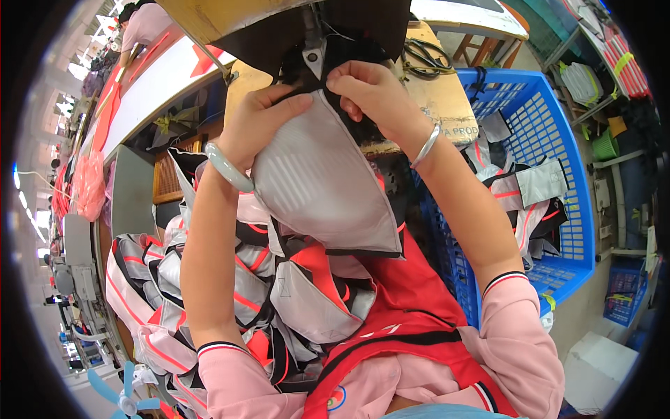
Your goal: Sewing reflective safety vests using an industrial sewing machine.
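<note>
A light grey fabric panel [335,181] with black edging hangs in front of me, its narrow end at a machine with a dark body and a pointed metal part [314,61], apparently a sewing machine. My left hand [262,122] is closed on the panel's upper left edge, thumb on top. At the narrow end, just right of the metal part, my right hand [373,94] is closed in a pinch. What lies between its fingertips is too small and dark to make out. The panel's lower edge hangs above my red apron [412,293].
Sewn grey pieces with red-orange trim [314,300] pile up at my left and on my lap. A blue plastic basket [544,112] on the right holds more pieces. Black-handled scissors [426,57] lie on the wooden table [447,98]. Another person [146,28] is far left.
</note>
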A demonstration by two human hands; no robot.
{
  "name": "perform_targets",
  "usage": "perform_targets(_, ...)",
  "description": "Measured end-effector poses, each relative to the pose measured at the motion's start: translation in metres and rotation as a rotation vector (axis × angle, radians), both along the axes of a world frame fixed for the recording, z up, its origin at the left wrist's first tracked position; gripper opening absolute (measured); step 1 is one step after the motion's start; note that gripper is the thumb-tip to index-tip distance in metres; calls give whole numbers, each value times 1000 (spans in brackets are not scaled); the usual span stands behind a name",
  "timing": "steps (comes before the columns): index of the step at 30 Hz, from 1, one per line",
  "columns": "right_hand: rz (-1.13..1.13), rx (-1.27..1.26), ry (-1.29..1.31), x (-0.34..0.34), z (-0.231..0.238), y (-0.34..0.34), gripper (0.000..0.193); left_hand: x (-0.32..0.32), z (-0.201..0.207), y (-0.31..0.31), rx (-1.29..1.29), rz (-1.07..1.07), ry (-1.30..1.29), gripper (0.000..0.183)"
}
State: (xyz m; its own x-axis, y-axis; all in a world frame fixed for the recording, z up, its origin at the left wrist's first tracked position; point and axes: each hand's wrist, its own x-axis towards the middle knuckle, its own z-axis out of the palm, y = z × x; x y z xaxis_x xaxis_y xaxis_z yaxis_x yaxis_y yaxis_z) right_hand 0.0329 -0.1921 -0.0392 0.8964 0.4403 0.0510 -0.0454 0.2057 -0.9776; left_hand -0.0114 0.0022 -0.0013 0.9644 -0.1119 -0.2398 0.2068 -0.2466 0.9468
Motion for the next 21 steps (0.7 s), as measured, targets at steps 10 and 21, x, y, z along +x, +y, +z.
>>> perform_targets(10, 50, 279, 229, 5, -4, 5, 10, 0, -6, -5, -260, 104, 8, 32)
perform_targets(21, -97, 89, 36, 8, -7, -17, 10, -10, -7, -4, -233, 114, 9, 30)
